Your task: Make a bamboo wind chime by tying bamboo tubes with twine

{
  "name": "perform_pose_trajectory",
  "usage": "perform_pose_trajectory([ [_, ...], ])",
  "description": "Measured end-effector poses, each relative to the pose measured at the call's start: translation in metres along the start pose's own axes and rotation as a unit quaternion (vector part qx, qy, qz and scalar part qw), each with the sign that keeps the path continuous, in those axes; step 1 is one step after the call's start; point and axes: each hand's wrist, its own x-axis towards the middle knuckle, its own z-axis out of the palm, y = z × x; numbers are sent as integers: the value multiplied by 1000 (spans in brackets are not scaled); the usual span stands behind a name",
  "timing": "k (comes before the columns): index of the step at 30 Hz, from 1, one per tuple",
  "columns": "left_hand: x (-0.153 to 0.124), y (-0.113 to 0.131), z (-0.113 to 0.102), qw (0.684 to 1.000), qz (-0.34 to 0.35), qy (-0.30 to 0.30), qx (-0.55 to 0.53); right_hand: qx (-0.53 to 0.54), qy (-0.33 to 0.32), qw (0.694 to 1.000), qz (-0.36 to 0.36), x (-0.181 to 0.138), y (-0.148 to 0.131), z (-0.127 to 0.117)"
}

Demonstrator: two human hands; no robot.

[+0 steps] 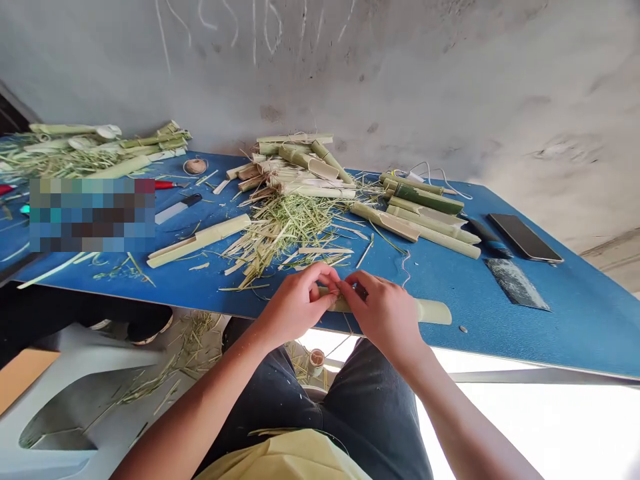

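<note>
A split bamboo piece (pixel 434 311) lies along the table's front edge, under both my hands. My left hand (pixel 299 301) is closed in a pinch over its left part. Close against it, my right hand (pixel 384 313) also pinches, its fingertips meeting those of the left. Thin twine (pixel 347 323) hangs below the bamboo between my hands, toward a spool (pixel 316 360) between my knees. The pinched bit between the fingertips is mostly hidden, but it appears to be this twine.
Bamboo shavings (pixel 295 223) and stacked bamboo pieces (pixel 310 167) cover the blue table's (pixel 575 327) middle. More split bamboo (pixel 425 213) lies at right, near a phone (pixel 525 237). A knife (pixel 179 208) and twine ball (pixel 195 166) are left. Another person's dark-clothed leg (pixel 95 313) shows at left.
</note>
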Motion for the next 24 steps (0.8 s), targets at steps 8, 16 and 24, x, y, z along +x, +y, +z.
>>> perform_pose_trajectory([
  [8,1,-1,1,1000,-5,12,-15,49,-35,997,41,-5,-7,-5],
  [16,0,-3,1,999,2,31,-19,164,-81,983,-18,-15,-3,-17],
  [24,3,-2,2,999,-4,36,-14,118,-26,991,-63,-14,-4,-4],
])
